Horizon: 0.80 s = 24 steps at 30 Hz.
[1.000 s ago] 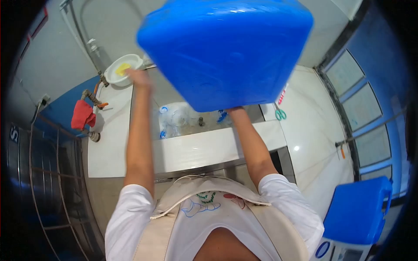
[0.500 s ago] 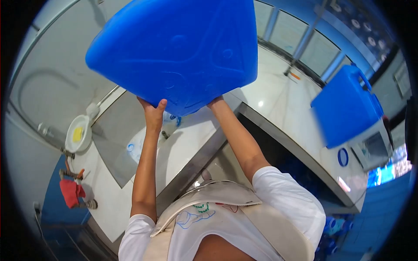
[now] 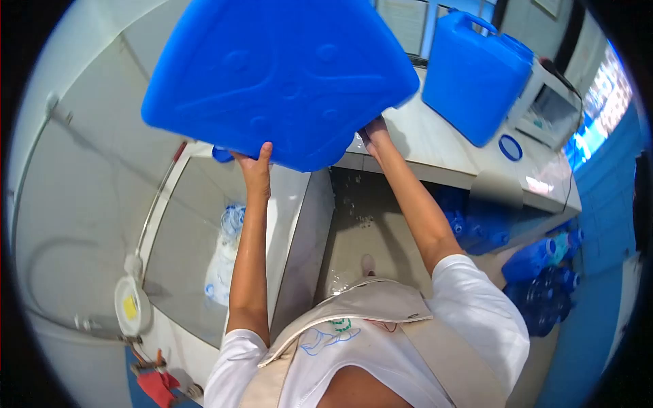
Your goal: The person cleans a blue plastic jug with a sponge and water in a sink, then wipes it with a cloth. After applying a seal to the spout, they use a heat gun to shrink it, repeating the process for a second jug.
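A large blue container (image 3: 286, 81) is held up in front of me, its moulded base facing me. My left hand (image 3: 257, 173) grips its lower left edge, with the thumb resting on the base. Under the lower right edge is my right hand (image 3: 374, 136), its fingers partly hidden against the container. Just left of my left hand, a small blue round thing (image 3: 222, 154) shows below the container. A second blue container (image 3: 476, 75) with a handle stands upright on the counter at the right.
A blue ring (image 3: 510, 147) and a white box-like appliance (image 3: 549, 112) are on the right counter (image 3: 435, 153). Clear plastic bottles (image 3: 224, 258) lie in the sink at left. A white dish (image 3: 132, 306) holds a yellow sponge. Blue bottles (image 3: 544, 292) stand on the floor at right.
The view has turned to the right. The held container shows its base more squarely and stays in both hands. More of the floor and the bottles at right is visible.
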Motion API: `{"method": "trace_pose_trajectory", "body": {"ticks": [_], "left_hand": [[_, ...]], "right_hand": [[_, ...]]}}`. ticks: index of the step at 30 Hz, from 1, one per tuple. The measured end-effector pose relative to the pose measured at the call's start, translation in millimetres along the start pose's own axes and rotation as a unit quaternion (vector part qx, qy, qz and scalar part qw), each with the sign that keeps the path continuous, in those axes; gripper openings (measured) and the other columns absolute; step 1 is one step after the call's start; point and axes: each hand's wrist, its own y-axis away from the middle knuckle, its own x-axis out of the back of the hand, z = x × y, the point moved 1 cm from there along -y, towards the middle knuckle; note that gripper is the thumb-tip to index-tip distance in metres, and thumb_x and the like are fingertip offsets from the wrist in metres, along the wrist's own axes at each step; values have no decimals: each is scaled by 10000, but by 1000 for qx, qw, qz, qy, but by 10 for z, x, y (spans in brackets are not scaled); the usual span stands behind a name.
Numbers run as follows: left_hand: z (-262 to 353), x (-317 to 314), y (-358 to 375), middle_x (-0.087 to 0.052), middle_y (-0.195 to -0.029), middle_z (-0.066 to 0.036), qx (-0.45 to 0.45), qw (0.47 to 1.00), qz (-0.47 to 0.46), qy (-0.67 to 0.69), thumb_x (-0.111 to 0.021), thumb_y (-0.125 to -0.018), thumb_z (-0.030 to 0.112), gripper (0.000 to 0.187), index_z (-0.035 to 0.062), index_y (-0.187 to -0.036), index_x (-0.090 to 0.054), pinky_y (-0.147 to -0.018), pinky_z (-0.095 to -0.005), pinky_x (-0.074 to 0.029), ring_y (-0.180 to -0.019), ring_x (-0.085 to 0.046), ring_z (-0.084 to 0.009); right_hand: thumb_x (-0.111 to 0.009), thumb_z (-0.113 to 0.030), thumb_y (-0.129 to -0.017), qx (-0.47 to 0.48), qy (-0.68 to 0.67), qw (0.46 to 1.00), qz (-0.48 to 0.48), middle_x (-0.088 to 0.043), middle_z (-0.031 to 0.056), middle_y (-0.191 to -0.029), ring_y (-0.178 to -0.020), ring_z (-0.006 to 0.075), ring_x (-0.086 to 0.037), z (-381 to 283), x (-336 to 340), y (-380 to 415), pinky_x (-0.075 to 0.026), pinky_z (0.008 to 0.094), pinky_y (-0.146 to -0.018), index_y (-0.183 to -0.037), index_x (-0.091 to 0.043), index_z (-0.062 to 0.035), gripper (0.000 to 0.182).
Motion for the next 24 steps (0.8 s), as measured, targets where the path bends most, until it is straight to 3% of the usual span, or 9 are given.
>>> {"method": "trace_pose_trajectory", "body": {"ticks": [4, 8, 11, 13, 14, 17, 21, 22, 24], "left_hand": [[-112, -368, -94, -265, -1356, -72, 73, 985, 4, 158, -665, -787, 317, 768, 241, -1349, -147, -952, -438, -365, -1216, -340, -252], [-471, -749, -298, -298, -1363, -50, 133, 963, -31, 230, -575, -802, 491, 720, 228, -1351, -191, -922, -440, -390, -1211, -362, -265], [-572, -1169, -426, -296, -1373, -58, 226, 918, -59, 319, -574, -763, 563, 783, 194, -1354, -214, -911, -456, -391, -1204, -370, -273], [-565, -1600, -488, -273, -1386, -81, 227, 919, -58, 318, -560, -727, 624, 856, 163, -1361, -214, -927, -488, -374, -1213, -354, -305], [-598, -1771, -535, -261, -1391, -95, 261, 894, -53, 362, -549, -726, 632, 864, 161, -1365, -207, -945, -511, -357, -1222, -340, -321], [-696, -2175, -659, -203, -1409, -150, 287, 852, -46, 434, -483, -754, 643, 860, 153, -1384, -163, -974, -568, -331, -1256, -255, -405], [-673, -2678, -802, -116, -1390, -285, 506, 608, 1, 612, -367, -845, 585, 802, 39, -1376, -115, -947, -517, -399, -1266, -131, -490], [-733, -2783, -814, 126, -1386, -281, 487, 616, -36, 618, -367, -846, 587, 855, -11, -1366, -46, -934, -496, -430, -1240, -242, -464], [-788, -2898, -870, 34, -1392, -297, 490, 629, -59, 600, -347, -861, 577, 836, -27, -1362, -59, -935, -470, -429, -1209, -318, -450]], "right_hand": [[-527, -129, -849, 73, 60, 995, -38, -556, 80, -1062, -889, 162, -566, -445, 160, -136, -474, 308, -758, -1204, -408, -35, 385], [-590, -100, -785, 135, 189, 966, -113, -581, 99, -970, -844, 165, -572, -1015, 254, -473, -461, 290, -752, -1163, -433, 3, 423], [-626, -174, -800, 189, 246, 927, -213, -554, 124, -1089, -965, 179, -545, -1531, 185, -735, -427, 305, -835, -1257, -357, -34, 548], [-685, -206, -759, 139, 276, 928, -206, -505, 183, -1164, -1053, 217, -510, -2042, 4, -628, -414, 334, -884, -1283, -319, -3, 671], [-691, -221, -753, 139, 277, 899, -309, -489, 193, -1188, -1078, 226, -496, -2125, 4, -990, -405, 335, -902, -1301, -297, 3, 712], [-704, -253, -732, 150, 291, 855, -402, -506, 179, -1187, -1017, 196, -541, -2366, -228, -1644, -426, 317, -884, -1314, -300, 8, 755], [-678, -244, -763, 78, 338, 847, -402, -581, 119, -1088, -980, 169, -558, -2599, -546, -2418, -429, 282, -864, -1263, -411, -3, 616], [-680, -257, -758, 63, 396, 835, -377, -597, 113, -1052, -944, 164, -572, -2613, -557, -2631, -451, 281, -826, -1209, -469, 4, 563], [-682, -270, -752, 52, 459, 808, -365, -613, 106, -1016, -908, 159, -586, -2566, -607, -3027, -472, 280, -787, -1156, -526, 10, 515]]}}
